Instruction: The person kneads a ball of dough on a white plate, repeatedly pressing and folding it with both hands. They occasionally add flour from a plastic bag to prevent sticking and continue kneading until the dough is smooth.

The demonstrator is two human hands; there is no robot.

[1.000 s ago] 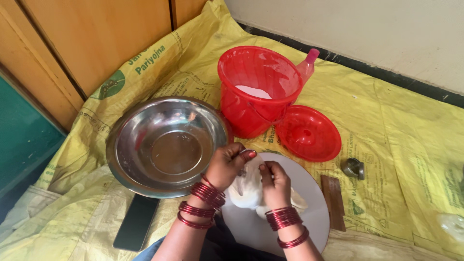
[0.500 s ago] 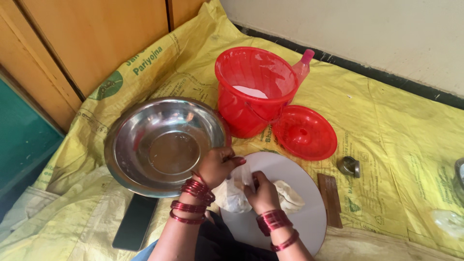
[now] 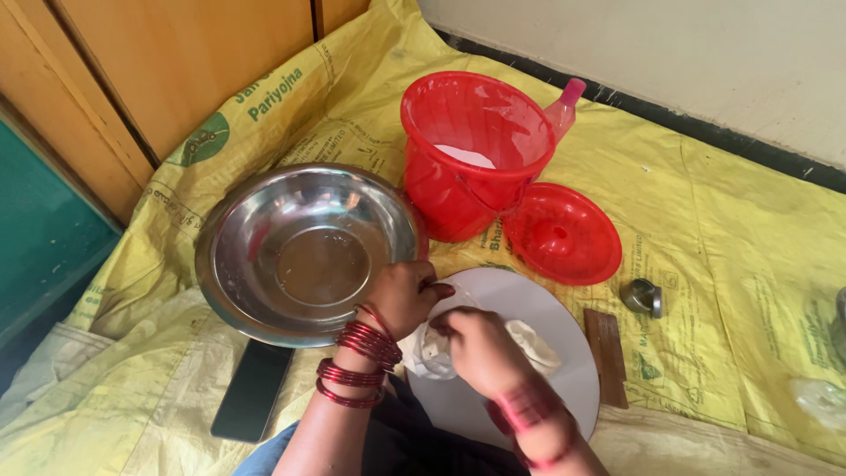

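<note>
My left hand (image 3: 404, 298) and my right hand (image 3: 480, 350) meet over the near left part of a round white board (image 3: 546, 308). Both are closed on a lump of pale dough (image 3: 434, 349), which looks wrapped in thin clear plastic. More dough (image 3: 538, 341) shows to the right of my right hand. Red bangles ring both wrists. An empty steel bowl (image 3: 304, 251) sits just left of my left hand, almost touching it.
A red bucket (image 3: 471, 154) holding white flour stands behind the board, its red lid (image 3: 561, 233) lying beside it. A dark phone (image 3: 253, 389) lies at the near left. A small metal cup (image 3: 643, 297) and a brown wooden strip (image 3: 607, 356) lie at the right. A yellow sheet (image 3: 731, 238) covers the floor.
Both hands have drawn nearer to me and leftward across the board, and the dough has come with them. My right hand now covers more of it.
</note>
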